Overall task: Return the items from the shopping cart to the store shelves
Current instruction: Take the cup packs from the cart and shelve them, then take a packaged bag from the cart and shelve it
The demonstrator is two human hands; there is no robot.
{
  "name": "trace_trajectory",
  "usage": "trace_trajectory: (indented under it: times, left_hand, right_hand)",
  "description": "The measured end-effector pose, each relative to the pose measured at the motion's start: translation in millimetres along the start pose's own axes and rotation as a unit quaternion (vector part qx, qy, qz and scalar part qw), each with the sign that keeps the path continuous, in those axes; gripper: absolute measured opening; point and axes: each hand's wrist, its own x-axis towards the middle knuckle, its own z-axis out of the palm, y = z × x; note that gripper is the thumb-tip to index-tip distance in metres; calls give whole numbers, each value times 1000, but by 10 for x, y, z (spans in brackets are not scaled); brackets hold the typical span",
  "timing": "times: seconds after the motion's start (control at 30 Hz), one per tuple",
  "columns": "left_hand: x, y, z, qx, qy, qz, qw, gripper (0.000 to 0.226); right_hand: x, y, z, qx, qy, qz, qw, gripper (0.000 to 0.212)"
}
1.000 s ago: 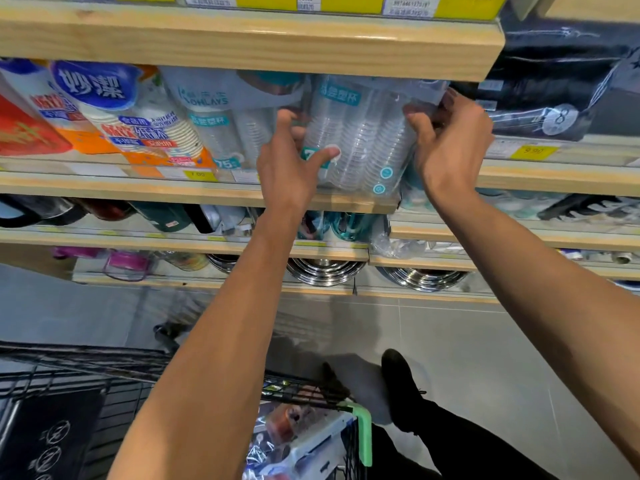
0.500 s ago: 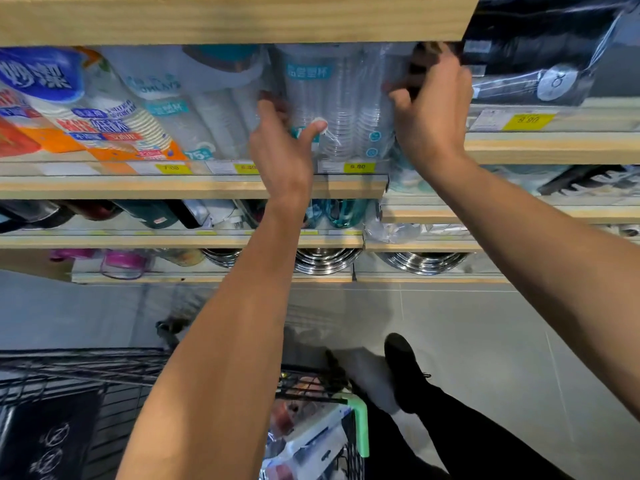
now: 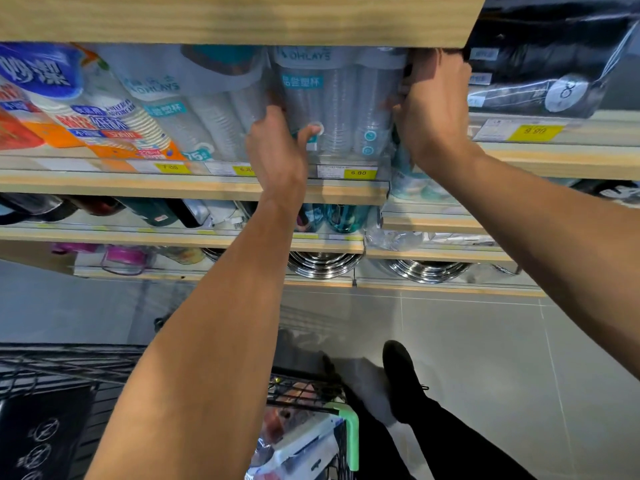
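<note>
Since the earlier frame the pack of clear plastic cups [image 3: 341, 109] has gone deeper onto the shelf [image 3: 194, 188], and both hands have travelled in with it; the view has also dropped a little, so the board above [image 3: 242, 19] now covers the pack's top edge. The pack stands upright between a matching cup pack [image 3: 207, 109] on its left and a black wrapped pack [image 3: 547, 64] on the neighbouring shelf to its right, just behind the yellow price tag [image 3: 358, 173]; it looks nearly seated. The left hand [image 3: 277, 150] takes the pack's lower left side, thumb across the front and fingers tucked behind, so its grip is curled round the pack; the right hand [image 3: 433, 109] clamps the upper right side, fingers wrapped over the edge and out of sight, its grip likewise on the pack. By my reading the pack is light and its thin film slippery; the stacked cups give some stiffness along their length but would crush or crack under a hard squeeze; the sides, over the cup columns, are the sound place to hold, not the loose film at the top. Below, the shopping cart [image 3: 349, 431] with its green handle holds further wrapped goods, so the task seems far from finished; a dark shoe [image 3: 401, 379] stands on the tiled floor [image 3: 485, 341] beside it.
</note>
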Motion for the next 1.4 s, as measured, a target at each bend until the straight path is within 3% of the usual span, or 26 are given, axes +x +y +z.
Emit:
trace_trajectory:
  times: [0.13, 0.27, 0.37, 0.47, 0.53, 0.57, 0.6, 0.67, 0.77, 0.9, 1.03, 1.13, 1.3, 1.4]
  left_hand:
    - [-62, -82, 34, -37, 17, 17, 999, 52]
    - [-161, -176, -2, -49, 39, 45, 997, 46]
    - [-172, -189, -66, -66, 54, 39, 996, 46]
    - [-235, -207, -142, -90, 87, 41, 991, 43]
    - [-276, -226, -175, -104, 93, 46, 989, 37]
    - [-293, -238, -196, -113, 92, 44, 988, 35]
    - [-314, -253, -216, -121, 88, 40, 988, 32]
    - [-369, -315, -278, -135, 80, 30, 987, 27]
    - [-568, -491, -374, -164, 62, 4, 985, 22]
    - [-1021, -859, -512, -171, 19, -43, 984, 23]
    - [-1684, -1280, -766, -128, -23, -115, 985, 10]
    - [-2298, -1597, -975, -90, -56, -197, 975, 18]
    - [-3409, -1949, -1092, -151, -127, -380, 904, 7]
    - [-4018, -1859, -1112, -209, -110, -478, 846, 7]
  right_hand:
    - [-25, -35, -33, 40, -9, -11, 999, 33]
    - [-123, -75, -16, 35, 33, -57, 997, 33]
    - [-212, -98, 67, 79, 83, -14, 993, 30]
    - [-370, -143, 114, 107, 125, 36, 986, 40]
    - [-451, -167, 89, 132, 170, 27, 976, 89]
    - [-476, -186, 91, 139, 156, 38, 977, 55]
    - [-506, -192, 127, 121, 165, 35, 978, 36]
    - [-586, -213, 178, 116, 150, 3, 982, 32]
    - [-866, -383, 239, 192, 91, -34, 977, 23]
    - [-1397, -622, 462, 218, -55, -78, 971, 12]
    - [-2080, -834, 688, 214, -240, -127, 938, 7]
    - [-2616, -882, 824, 196, -338, -162, 906, 10]
    - [-3311, -715, 786, 119, -485, -238, 833, 9]
    - [-3622, -513, 697, 44, -583, -322, 745, 13]
